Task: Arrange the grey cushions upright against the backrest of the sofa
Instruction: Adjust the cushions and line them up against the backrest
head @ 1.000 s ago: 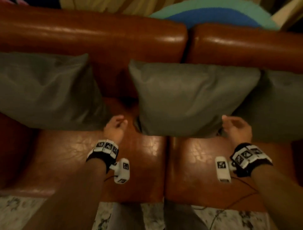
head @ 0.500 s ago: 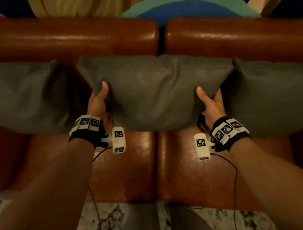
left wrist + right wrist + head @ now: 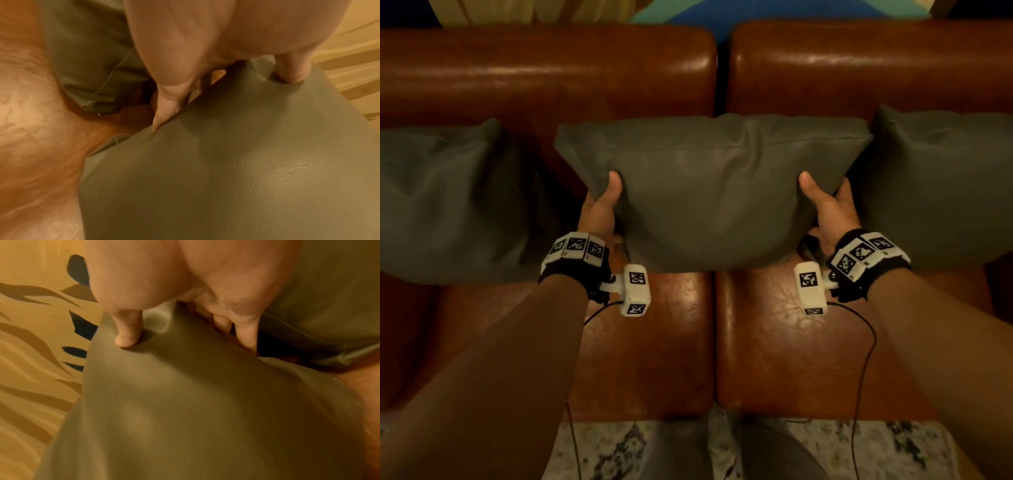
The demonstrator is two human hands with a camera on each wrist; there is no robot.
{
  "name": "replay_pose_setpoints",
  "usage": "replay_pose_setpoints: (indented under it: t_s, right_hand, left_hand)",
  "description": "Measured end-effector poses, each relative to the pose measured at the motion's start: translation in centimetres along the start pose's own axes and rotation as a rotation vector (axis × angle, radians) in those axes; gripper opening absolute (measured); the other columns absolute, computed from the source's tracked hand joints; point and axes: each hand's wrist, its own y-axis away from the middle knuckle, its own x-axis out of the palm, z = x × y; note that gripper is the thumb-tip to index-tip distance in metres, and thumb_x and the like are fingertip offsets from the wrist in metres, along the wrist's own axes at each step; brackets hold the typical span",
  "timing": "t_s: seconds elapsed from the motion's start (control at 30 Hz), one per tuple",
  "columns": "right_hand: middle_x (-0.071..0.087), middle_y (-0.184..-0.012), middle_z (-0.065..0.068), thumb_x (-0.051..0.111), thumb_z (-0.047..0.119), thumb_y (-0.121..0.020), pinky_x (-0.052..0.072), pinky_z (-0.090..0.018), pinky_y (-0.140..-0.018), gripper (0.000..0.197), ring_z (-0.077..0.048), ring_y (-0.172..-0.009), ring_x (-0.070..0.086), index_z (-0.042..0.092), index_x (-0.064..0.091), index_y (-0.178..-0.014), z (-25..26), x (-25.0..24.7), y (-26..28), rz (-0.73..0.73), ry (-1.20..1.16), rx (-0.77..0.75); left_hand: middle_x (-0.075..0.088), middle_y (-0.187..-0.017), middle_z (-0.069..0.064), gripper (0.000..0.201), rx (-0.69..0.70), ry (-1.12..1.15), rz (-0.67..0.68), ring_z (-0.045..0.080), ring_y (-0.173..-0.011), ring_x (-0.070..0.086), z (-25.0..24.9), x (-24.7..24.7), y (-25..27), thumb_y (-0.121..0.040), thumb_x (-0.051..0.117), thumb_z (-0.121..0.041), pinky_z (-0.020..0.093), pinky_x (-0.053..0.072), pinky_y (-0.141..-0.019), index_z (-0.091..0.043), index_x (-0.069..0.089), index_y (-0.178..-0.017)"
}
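Observation:
Three grey cushions lean on the brown leather sofa's backrest. The middle cushion stands across the seam between the two seats. My left hand grips its left edge, thumb on the front face and fingers behind. My right hand grips its right edge the same way. The wrist views show each thumb pressed into the cushion and the fingers tucked behind its edge. The left cushion and the right cushion stand upright on either side.
The sofa seats lie bare in front of the cushions. A patterned pale rug covers the floor below, with my legs at the bottom centre. A blue and teal fabric shows behind the backrest.
Both hands reached from the seat up to the middle cushion's side edges and took hold. The cushion shifted left, now centred over the seat seam, and stands straighter.

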Motion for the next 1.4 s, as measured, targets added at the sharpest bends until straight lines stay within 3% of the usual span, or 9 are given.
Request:
replay_pose_setpoints:
  t_s: [0.3,0.67,0.87,0.97,1.07,1.2,1.27,1.33,1.4]
  right_hand:
    - [0.059,-0.121,0.008,0.075,0.039,-0.079,0.049,-0.035,-0.067,0.062,-0.014,-0.100,0.059,0.037,0.044,-0.132,-0.4,0.2,0.8,-0.019,-0.059,0.043]
    - [0.048,-0.142,-0.001,0.071,0.060,-0.069,0.042,-0.051,-0.101,0.084,-0.024,-0.126,0.048,0.033,0.035,-0.140,-3.3,-2.0,2.8,-0.072,-0.091,0.074]
    - [0.064,-0.119,-0.007,0.066,0.037,-0.086,0.052,-0.037,-0.081,0.026,-0.021,-0.099,0.062,0.022,0.060,-0.108,-10.6,-8.0,3.3,-0.056,0.030,0.324]
    - [0.064,-0.120,-0.012,0.067,0.022,-0.088,0.050,-0.034,-0.076,0.027,-0.025,-0.104,0.062,0.018,0.059,-0.113,-13.6,-13.5,3.1,-0.058,0.087,0.431]
    - [0.064,-0.117,-0.012,0.072,0.026,-0.084,0.050,-0.033,-0.073,0.036,-0.025,-0.105,0.062,0.018,0.056,-0.114,-12.7,-19.5,2.1,-0.127,0.102,0.414]
    - [0.063,-0.114,-0.007,0.074,0.032,-0.081,0.050,-0.038,-0.088,0.042,-0.022,-0.101,0.058,0.018,0.054,-0.116,-7.1,-29.0,-1.2,-0.268,0.093,0.265]
    - [0.066,-0.114,-0.005,0.084,0.052,-0.062,0.051,-0.040,-0.092,0.069,-0.022,-0.101,0.062,0.025,0.053,-0.117,-4.9,-30.3,-3.4,-0.357,0.119,0.149]
    - [0.066,-0.118,-0.001,0.080,0.078,-0.030,0.051,-0.045,-0.098,0.099,-0.023,-0.107,0.065,0.035,0.049,-0.114,-2.6,-35.2,-6.6,-0.458,0.209,0.071]
    - [0.064,-0.122,0.004,0.074,0.085,-0.022,0.051,-0.047,-0.098,0.111,-0.022,-0.110,0.064,0.041,0.044,-0.119,-1.3,-39.2,-9.6,-0.451,0.228,0.030]
  left_hand:
    - [0.049,-0.146,-0.004,0.093,-0.011,-0.077,0.001,0.030,-0.131,0.048,-0.2,-0.5,-0.3,-0.058,0.067,-0.072,0.063,0.040,-0.106,-0.041,0.040,-0.141]
    - [0.050,-0.134,-0.008,0.056,0.086,0.015,0.009,0.017,-0.115,0.053,2.9,-2.8,1.5,-0.095,0.045,-0.053,0.037,0.045,-0.092,-0.038,0.032,-0.147]
    - [0.053,-0.140,0.018,0.044,-0.180,-0.463,-0.159,0.039,-0.122,0.055,9.7,-2.5,4.5,-0.100,0.047,-0.027,0.032,0.043,-0.088,-0.006,0.049,-0.138]
    - [0.066,-0.102,0.016,0.038,-0.312,-0.573,0.037,0.021,-0.075,0.059,13.9,1.8,6.3,-0.098,0.046,-0.004,0.025,0.045,-0.062,0.004,0.050,-0.135]
    - [0.064,-0.081,0.003,0.024,-0.262,-0.648,0.143,0.016,-0.067,0.059,16.6,8.7,7.0,-0.097,0.054,-0.013,0.025,0.048,-0.052,-0.006,0.059,-0.119]
    - [0.065,-0.085,0.000,0.011,-0.124,-0.629,0.361,0.014,-0.076,0.059,16.6,22.6,9.6,-0.096,0.056,-0.020,0.027,0.048,-0.066,-0.022,0.064,-0.090]
    - [0.062,-0.089,0.000,0.016,-0.120,-0.469,0.361,0.016,-0.085,0.056,14.2,25.7,9.7,-0.097,0.053,-0.015,0.031,0.046,-0.073,-0.025,0.061,-0.087]
    - [0.061,-0.111,0.004,0.012,-0.126,-0.315,0.301,0.020,-0.104,0.053,13.3,30.9,9.6,-0.098,0.051,-0.024,0.039,0.045,-0.091,-0.024,0.060,-0.106]
    - [0.050,-0.137,0.002,0.043,-0.159,-0.179,0.214,0.026,-0.123,0.046,12.4,34.5,9.6,-0.095,0.050,-0.046,0.051,0.037,-0.108,-0.027,0.049,-0.134]
